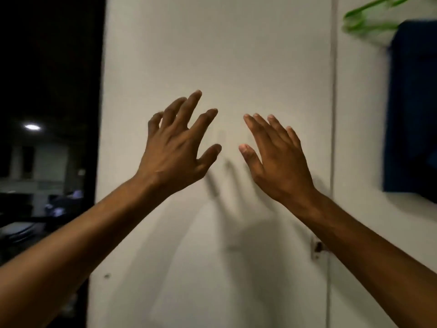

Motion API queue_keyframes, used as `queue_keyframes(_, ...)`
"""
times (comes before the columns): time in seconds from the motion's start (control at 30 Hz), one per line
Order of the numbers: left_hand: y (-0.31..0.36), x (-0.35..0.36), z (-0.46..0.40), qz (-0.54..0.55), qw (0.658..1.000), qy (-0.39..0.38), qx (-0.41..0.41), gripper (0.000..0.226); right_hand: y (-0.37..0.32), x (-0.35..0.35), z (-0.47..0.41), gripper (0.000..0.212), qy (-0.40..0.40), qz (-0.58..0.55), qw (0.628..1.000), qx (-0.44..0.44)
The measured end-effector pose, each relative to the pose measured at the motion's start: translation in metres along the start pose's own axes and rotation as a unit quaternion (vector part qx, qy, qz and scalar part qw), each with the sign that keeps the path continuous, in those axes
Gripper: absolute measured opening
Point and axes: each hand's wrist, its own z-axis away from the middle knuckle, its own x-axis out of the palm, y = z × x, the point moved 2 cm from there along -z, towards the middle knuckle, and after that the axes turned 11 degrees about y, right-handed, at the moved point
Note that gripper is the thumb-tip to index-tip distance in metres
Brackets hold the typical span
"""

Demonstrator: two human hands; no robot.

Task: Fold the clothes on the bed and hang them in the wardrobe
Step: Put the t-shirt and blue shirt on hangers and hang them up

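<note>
While empty, left hand (172,150), right hand (281,159) splayed.

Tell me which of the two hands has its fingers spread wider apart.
The left hand: its fingers fan out with clear gaps between them, while the right hand keeps its fingers close together.

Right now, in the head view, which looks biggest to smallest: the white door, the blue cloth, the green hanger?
1. white door, filling most of the view
2. blue cloth, cut off at the right edge
3. green hanger, blurred and partly out of view
</note>
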Motion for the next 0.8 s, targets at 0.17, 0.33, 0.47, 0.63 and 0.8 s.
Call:
queue_keyframes(0.17,-0.105,-0.105,0.097,-0.109,0.988,-0.086,-0.072,0.075,-0.168,0.052,0.040,0.059,-0.049,-0.108,0.992,-0.040)
queue_keyframes(0.33,-0.208,-0.238,0.210,-0.194,0.963,-0.146,-0.120,0.075,-0.353,0.087,0.087,0.059,-0.127,-0.225,0.965,-0.048)
queue_keyframes(0.47,-0.263,-0.340,0.303,-0.252,0.923,-0.206,-0.203,0.074,-0.488,0.097,0.144,0.060,-0.173,-0.314,0.930,-0.079)
queue_keyframes(0.63,-0.305,-0.460,0.404,-0.320,0.866,-0.244,-0.296,0.071,-0.646,0.092,0.202,0.059,-0.228,-0.410,0.871,-0.146)
queue_keyframes(0.8,-0.334,-0.564,0.492,-0.398,0.779,-0.263,-0.408,0.073,-0.779,0.093,0.248,0.061,-0.301,-0.477,0.794,-0.224)
